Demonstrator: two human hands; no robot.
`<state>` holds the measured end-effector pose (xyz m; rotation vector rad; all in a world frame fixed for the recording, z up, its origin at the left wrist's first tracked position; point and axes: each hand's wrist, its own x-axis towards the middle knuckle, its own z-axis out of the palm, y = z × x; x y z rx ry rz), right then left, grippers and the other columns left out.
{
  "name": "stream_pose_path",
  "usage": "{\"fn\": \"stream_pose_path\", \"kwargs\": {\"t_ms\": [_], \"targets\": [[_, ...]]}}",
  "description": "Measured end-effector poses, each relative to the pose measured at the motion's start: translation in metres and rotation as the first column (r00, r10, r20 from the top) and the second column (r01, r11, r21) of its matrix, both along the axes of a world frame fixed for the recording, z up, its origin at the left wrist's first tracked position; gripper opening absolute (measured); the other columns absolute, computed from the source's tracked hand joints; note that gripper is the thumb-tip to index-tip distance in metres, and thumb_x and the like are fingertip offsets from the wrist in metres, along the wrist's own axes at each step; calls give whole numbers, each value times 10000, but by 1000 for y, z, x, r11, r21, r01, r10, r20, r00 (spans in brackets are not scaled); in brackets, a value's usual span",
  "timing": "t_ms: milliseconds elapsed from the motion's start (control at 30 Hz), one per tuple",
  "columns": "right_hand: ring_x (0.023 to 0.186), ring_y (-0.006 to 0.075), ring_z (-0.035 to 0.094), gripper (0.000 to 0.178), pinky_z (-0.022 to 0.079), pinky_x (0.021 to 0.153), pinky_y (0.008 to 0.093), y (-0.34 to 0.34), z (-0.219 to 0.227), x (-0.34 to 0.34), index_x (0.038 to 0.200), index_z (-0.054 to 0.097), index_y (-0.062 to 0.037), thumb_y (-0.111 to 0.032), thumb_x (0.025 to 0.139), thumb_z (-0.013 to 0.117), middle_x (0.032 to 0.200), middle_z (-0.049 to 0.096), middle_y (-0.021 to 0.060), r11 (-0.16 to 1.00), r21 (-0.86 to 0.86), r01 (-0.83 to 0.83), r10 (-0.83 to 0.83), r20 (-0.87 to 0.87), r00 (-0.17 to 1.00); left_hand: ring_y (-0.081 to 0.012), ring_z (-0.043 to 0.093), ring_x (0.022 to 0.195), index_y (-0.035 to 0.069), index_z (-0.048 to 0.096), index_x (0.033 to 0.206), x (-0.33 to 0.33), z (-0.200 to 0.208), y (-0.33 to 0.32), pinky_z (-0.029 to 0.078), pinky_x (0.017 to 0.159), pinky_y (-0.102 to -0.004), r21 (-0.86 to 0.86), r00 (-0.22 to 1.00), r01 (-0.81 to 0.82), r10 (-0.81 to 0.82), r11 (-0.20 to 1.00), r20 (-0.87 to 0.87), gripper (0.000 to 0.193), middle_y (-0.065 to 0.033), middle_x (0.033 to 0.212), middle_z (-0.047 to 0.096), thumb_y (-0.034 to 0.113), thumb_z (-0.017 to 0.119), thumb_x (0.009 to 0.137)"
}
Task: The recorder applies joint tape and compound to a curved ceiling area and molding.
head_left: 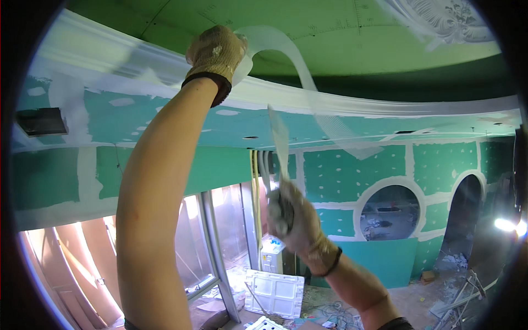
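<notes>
Gloved left hand point(217, 50) curled on white tape point(298, 66) before the cornice's point(385, 108) upper edge, fingertips hidden. The tape arches, trailing past the lower edge; probably light, limp, easily creased, best pinched near its end. Gloved right hand point(294, 220) grips a knife point(280, 143), blade up.

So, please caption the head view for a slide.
Left hand holding tape near the cornice, right hand a scraper.

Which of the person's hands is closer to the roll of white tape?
Left. The left hand holds the roll of tape; the right hand is lower and farther right, gripping a scraper.
</notes>
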<state>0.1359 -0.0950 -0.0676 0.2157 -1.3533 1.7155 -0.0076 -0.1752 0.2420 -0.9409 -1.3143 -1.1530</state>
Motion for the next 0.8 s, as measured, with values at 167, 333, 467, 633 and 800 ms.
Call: {"fn": "stream_pose_path", "kwargs": {"t_ms": [167, 333, 467, 633, 800], "targets": [[534, 86, 513, 468, 388, 475, 257, 44, 87, 9, 1051, 618, -115, -579, 999, 583, 738, 613, -13, 961, 252, 111, -65, -184, 981, -399, 725, 982, 42, 769, 1051, 12, 5, 6, 591, 815, -488, 52, 990, 144, -144, 988, 3, 512, -223, 1055, 745, 506, 588, 931], [545, 66, 496, 426, 375, 496, 237, 8, 148, 11, 1052, 635, -109, -528, 1012, 574, 741, 600, -42, 915, 325, 239, -186, -184, 965, -407, 724, 992, 48, 784, 1008, -10, 10, -9, 586, 832, -511, 231, 993, 109, -116, 967, 17, 539, -231, 1033, 748, 541, 576, 942], [577, 66, 510, 450, 381, 507, 229, -8, 184, 6, 1067, 638, -114, -540, 1040, 497, 771, 605, -28, 892, 427, 145, -75, -178, 981, -438, 694, 1027, -23, 750, 995, -4, 17, -18, 551, 871, -487, 164, 961, 224, -246, 961, 124, 540, -279, 1059, 718, 494, 605, 937], [574, 91, 495, 428, 390, 523, 274, -51, 231, -2, 1005, 597, -118, -544, 1012, 549, 774, 591, -8, 871, 487, 58, 27, -166, 986, -413, 724, 918, 56, 775, 967, -20, 33, -40, 585, 769, -479, 255, 996, 80, -86, 963, 11, 504, -222, 988, 742, 505, 546, 951], [531, 67, 474, 284, 380, 444, 216, -70, 262, 8, 907, 578, -144, -402, 1023, 551, 712, 556, -30, 880, 472, -60, 167, -188, 968, -443, 697, 995, 32, 767, 1022, -18, 36, -74, 567, 863, -506, 225, 993, 19, -45, 974, 111, 536, -252, 1070, 720, 525, 582, 918]]}}
